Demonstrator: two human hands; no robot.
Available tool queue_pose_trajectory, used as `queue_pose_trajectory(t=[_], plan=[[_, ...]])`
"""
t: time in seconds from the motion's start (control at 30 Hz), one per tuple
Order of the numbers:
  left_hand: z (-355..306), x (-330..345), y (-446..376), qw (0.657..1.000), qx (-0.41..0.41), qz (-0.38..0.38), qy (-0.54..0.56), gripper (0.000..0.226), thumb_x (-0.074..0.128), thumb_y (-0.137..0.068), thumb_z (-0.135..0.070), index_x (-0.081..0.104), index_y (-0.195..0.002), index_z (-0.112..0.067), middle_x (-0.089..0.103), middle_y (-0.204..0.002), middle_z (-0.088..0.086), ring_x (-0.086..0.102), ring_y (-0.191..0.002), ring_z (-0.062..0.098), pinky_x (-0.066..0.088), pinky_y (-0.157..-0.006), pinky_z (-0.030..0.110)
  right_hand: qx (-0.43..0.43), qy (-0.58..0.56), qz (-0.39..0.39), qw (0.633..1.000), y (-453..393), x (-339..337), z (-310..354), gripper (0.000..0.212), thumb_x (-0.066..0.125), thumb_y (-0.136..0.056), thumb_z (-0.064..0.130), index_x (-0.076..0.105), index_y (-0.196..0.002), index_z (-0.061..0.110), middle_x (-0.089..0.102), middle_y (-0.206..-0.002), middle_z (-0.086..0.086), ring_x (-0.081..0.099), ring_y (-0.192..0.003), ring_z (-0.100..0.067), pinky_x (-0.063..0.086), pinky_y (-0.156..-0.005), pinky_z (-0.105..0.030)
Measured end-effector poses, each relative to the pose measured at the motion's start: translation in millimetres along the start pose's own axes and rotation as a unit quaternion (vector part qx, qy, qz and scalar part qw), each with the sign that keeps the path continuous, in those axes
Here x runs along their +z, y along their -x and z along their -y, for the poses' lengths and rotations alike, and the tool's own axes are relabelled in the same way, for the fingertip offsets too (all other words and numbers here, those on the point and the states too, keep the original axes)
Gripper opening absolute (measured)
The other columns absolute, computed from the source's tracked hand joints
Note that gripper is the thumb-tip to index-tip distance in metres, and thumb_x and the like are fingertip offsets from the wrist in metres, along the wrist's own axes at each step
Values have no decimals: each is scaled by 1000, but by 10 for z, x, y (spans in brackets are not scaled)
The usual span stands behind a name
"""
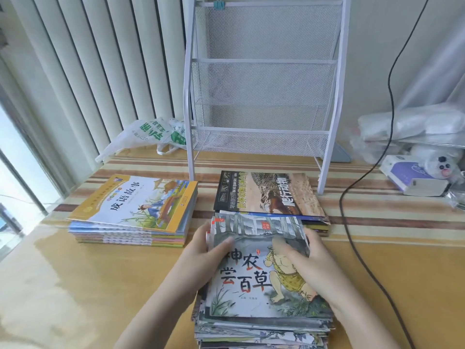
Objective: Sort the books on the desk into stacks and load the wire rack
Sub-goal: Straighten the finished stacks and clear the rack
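Near stack [261, 321]: thin glossy picture books, ragged edges, desk's front | left hand [201, 258], right hand [314, 263]: gripping top book [261, 268] by its sides | wire rack [264, 79]: white mesh, upright behind | two flat stacks between.

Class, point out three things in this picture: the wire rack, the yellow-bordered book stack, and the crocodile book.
wire rack [261, 61], head view, middle shelf bar.
yellow-bordered stack [141, 200], head view, top cover.
crocodile book [271, 195], head view, cover middle.
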State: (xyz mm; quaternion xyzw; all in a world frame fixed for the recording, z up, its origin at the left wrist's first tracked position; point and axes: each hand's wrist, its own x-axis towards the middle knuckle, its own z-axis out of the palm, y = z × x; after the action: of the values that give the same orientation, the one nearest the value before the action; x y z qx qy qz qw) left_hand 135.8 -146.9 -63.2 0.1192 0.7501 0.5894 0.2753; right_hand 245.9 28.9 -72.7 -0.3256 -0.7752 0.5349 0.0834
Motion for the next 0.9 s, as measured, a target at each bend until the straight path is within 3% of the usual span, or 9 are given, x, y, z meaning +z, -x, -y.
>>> queue_pose_trajectory(t=[0.07,0.13,0.3,0.43,0.5,0.6,0.73,0.83,0.9], plan=[[-31,-57,-101,993,-65,-8,101,40,64,-90,-23,46,-125,-18,59,-120,5,66,-101,25,56,-84,42,-6,-12,-24,1000,28,94,-22,86,60,-80,60,14,-148,34,23,-154,9,30,-138,-17,31,-107,-38],[-46,-125,-204,984,-109,-6,138,46,64,-89,-18,47,-130,-6,55,-130,17,60,-112,30,55,-84,42,-9,-29,-36,999,39,120,-46,84,64,-80,56,17,-147,35,26,-153,11,32,-137,-16,32,-106,-37],[-82,-138,-306,981,-125,-16,150,36,63,-88,-13,54,-121,-3,52,-134,18,53,-121,28,54,-85,39,-17,-52,-53,997,78,117,-75,77,68,-82,45,26,-145,35,32,-150,12,35,-135,-15,34,-103,-34],[-195,-157,-339,981,-145,-15,132,46,63,-87,-14,49,-129,0,56,-125,18,61,-95,25,50,-65,35,-23,-54,-62,996,102,119,-70,77,70,-80,45,30,-144,34,34,-150,10,36,-134,-15,34,-102,-32],[-233,-201,-364,983,-146,-8,111,57,70,-82,-21,48,-129,1,59,-112,15,61,-86,24,51,-72,37,-24,-57,-64,996,114,119,-66,79,70,-78,46,30,-144,33,33,-150,10,36,-135,-15,33,-100,-31],[-302,-272,-378,982,-158,32,100,70,82,-65,-31,57,-122,0,64,-116,19,64,-102,34,52,-91,44,-26,-63,-70,995,126,117,-63,78,70,-78,45,31,-144,32,34,-150,8,36,-134,-16,32,-96,-29],[-340,-215,-401,977,-151,106,110,77,91,-51,-28,62,-117,-2,65,-119,21,67,-104,35,53,-92,46,-31,-83,-68,994,142,121,-64,77,70,-77,45,33,-143,31,34,-149,9,37,-133,-15,35,-89,-27],[-304,-63,-348,987,-124,98,35,54,85,-65,-24,56,-105,-3,71,-99,19,70,-75,29,60,-71,39,-34,-86,-63,994,149,123,-88,73,71,-79,41,33,-141,33,35,-148,10,39,-131,-16,39,-91,-29],[-276,0,-319,993,-99,56,22,53,84,-69,-23,46,-103,-12,70,-97,20,71,-68,28,59,-58,35,-31,-90,-56,994,152,119,-115,72,69,-79,44,32,-140,34,38,-142,14,44,-122,-14,44,-85,-28]])
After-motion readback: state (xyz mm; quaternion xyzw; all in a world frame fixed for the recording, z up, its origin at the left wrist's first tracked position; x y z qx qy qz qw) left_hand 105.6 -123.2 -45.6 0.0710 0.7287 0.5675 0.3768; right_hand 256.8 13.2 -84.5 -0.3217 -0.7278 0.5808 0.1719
